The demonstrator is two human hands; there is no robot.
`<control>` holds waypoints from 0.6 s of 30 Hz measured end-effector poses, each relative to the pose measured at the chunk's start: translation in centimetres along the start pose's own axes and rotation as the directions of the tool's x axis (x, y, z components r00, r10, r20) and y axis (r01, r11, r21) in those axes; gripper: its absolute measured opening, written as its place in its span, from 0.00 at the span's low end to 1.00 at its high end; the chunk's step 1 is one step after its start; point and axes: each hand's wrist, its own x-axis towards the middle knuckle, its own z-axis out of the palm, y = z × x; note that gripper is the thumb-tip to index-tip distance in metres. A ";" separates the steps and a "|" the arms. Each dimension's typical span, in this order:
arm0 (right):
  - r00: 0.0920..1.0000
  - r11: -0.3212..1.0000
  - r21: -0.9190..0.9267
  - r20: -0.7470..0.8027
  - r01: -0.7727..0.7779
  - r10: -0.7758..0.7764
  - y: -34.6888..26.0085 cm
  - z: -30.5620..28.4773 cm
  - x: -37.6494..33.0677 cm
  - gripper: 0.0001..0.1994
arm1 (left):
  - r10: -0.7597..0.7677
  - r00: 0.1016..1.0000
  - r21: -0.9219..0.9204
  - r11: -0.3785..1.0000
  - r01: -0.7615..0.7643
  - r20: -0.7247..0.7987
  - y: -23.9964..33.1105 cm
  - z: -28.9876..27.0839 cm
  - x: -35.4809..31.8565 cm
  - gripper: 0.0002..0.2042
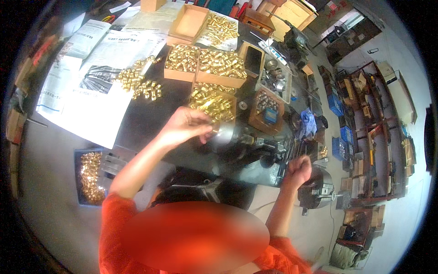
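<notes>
My left hand (185, 125) reaches over the dark workbench and pinches a small brass fitting (213, 131) at the face of a round steel chuck (224, 135) on a small bench lathe (255, 155). My right hand (299, 171) is closed in a fist at the right end of the machine, apparently around a lever handle hidden inside the fist. Just below it sits a grey round machine part (319, 192). An open cardboard box of brass fittings (212, 100) stands right behind my left hand.
More cardboard boxes of brass fittings (219, 64) stand further back. A loose heap of fittings (139, 82) lies on spread newspapers (86, 105). A blue tray of brass parts (90, 177) sits low on the left. Cluttered shelves (374, 137) line the right side.
</notes>
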 end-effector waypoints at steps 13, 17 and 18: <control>0.970 0.770 -0.592 0.104 0.238 -0.220 9.2 -4.3 10.5 0.08 | 0.073 0.995 0.305 0.951 -0.050 -0.063 0.4 -1.1 4.9 0.08; 0.989 0.982 -0.149 -0.071 0.119 -0.130 1.0 2.5 4.7 0.11 | 0.124 0.992 0.405 0.909 -0.102 -0.030 -0.7 -2.7 6.9 0.10; 0.984 0.979 -0.124 -0.057 0.161 -0.169 0.3 2.2 3.0 0.11 | 0.122 0.988 0.416 0.907 -0.073 -0.093 -0.2 -3.0 6.1 0.10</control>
